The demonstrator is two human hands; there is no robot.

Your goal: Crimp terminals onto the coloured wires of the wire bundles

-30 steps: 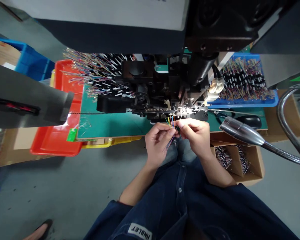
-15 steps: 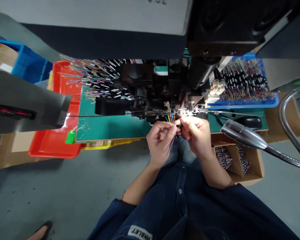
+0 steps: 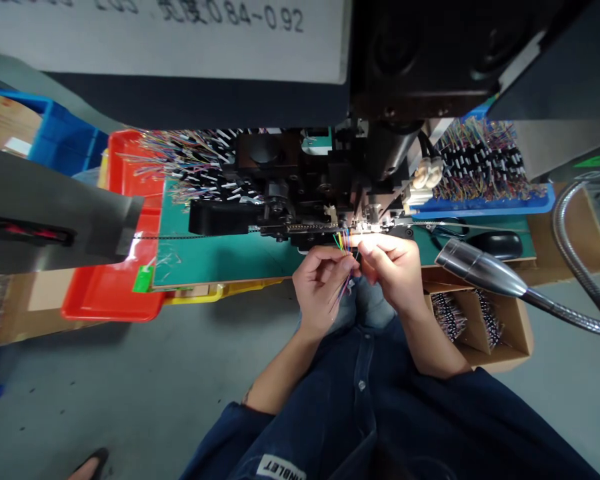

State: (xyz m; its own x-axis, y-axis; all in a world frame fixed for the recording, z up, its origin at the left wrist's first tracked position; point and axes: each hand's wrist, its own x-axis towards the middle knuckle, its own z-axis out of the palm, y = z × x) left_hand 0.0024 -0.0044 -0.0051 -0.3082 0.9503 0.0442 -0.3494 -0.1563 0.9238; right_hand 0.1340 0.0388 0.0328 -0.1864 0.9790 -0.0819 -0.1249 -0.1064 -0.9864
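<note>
Colored wires (image 3: 341, 241) fan up from between the pinched fingers of my left hand (image 3: 323, 280), and their lower ends hang below it. Close beside it, my right hand (image 3: 393, 267) is closed, thumb and index finger pressed together at the lit front of the black machine (image 3: 325, 180). A thin wire seems to run between the two hands, but what the right fingertips grip is too small to make out. A metal terminal strip (image 3: 195, 235) runs from the left into the machine.
Wire bundles (image 3: 195, 160) lie behind the machine's left side on the green table (image 3: 220, 257). Red trays (image 3: 110, 293) stand left. A blue tray of bundles (image 3: 485, 207), a metal lamp (image 3: 483, 267) and a cardboard box (image 3: 517, 333) are at the right.
The view has shifted slightly, showing more of the label on the machine. Both hands stay by the machine front, with the right fingers slightly changed in pose.
</note>
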